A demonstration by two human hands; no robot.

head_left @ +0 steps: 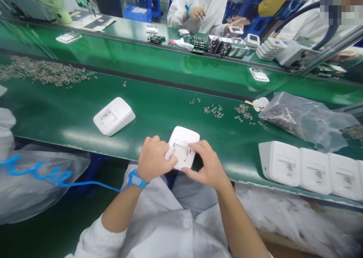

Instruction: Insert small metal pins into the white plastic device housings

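A white plastic housing (184, 136) with a recessed compartment lies at the bench's front edge, between my hands. My left hand (155, 156), fingers curled, grips its left side, with the thumb pressing at the recess. On the right side my right hand (206, 163) holds it, fingertips on the upper face and thumb at the lower edge. Whether a small metal part sits under my fingers I cannot make out. A blue wrist strap (137, 179) with a coiled cord is on my left wrist. Another white housing (117, 112) rests to the left, recess facing up.
Several white housings (285, 163) stand in a row at the right. Small metal clips lie in a large pile (45, 70) at far left and in small heaps (243, 111). A clear bag (306, 114) holds more. Beyond the green belt (159, 70), a co-worker (195, 8) handles a white part.
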